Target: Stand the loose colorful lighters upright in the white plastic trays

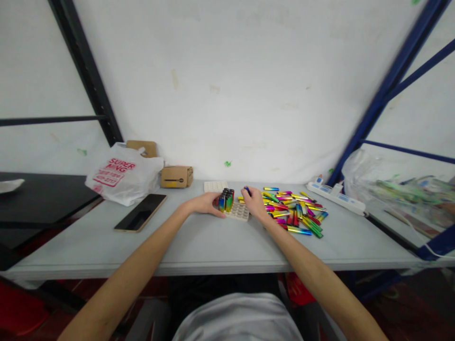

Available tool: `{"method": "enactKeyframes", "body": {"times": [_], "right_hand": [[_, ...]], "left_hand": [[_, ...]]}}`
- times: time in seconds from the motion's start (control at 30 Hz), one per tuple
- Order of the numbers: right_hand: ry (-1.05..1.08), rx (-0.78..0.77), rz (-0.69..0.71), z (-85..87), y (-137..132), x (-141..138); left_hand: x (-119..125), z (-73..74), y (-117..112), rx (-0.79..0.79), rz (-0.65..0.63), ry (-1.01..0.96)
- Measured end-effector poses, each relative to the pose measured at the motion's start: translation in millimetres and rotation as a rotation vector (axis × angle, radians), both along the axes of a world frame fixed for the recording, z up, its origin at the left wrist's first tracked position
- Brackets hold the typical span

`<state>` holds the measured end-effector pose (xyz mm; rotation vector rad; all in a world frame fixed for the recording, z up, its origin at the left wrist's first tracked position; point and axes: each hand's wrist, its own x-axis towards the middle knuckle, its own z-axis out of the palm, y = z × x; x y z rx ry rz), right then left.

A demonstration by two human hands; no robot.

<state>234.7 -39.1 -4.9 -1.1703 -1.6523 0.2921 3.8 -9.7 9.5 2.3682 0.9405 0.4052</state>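
A white slotted tray (239,211) lies on the grey table (199,241), with several shiny rainbow-coloured lighters (226,200) standing upright in its left end. My left hand (204,204) rests against the tray's left side, fingers curled beside those lighters. My right hand (254,202) hovers over the tray's right end, pinching a blue lighter (247,190) between its fingertips. A loose pile of many coloured lighters (295,210) lies on the table just right of that hand.
A black phone (141,212) lies at the left, with a white plastic bag (121,174) and small cardboard boxes (176,176) behind it. A second white tray (215,186) sits near the wall. A power strip (336,193) and a clear bag (401,187) lie at the right.
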Motion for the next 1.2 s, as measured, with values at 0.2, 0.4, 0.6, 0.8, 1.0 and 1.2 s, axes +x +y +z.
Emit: {"method": "enactKeyframes", "body": {"times": [0.2,0.4,0.6,0.8,1.0,1.2], "right_hand": [[-0.048,0.003,0.003,1.8,-2,2],[-0.17,0.032,0.139,9.8,-12,3],[-0.37,0.173,0.204,16.6,-19,1],[-0.385,0.029,0.295,17.4,-25,1],[-0.372,-0.11,0.451,13.5,-22,1],[-0.415,-0.085,0.444,7.2,-18,0]], "left_hand": [[0,0.8,-1,0.006,0.024,-0.001],[1,-2.1,-1,-0.046,-0.016,-0.064],[0,-4.2,1,0.009,-0.002,-0.056],[-1,-2.2,0,0.016,-0.006,-0.04],[0,2.2,-4,0.031,0.001,-0.003],[1,2.6,-5,0.042,-0.004,-0.005]]}}
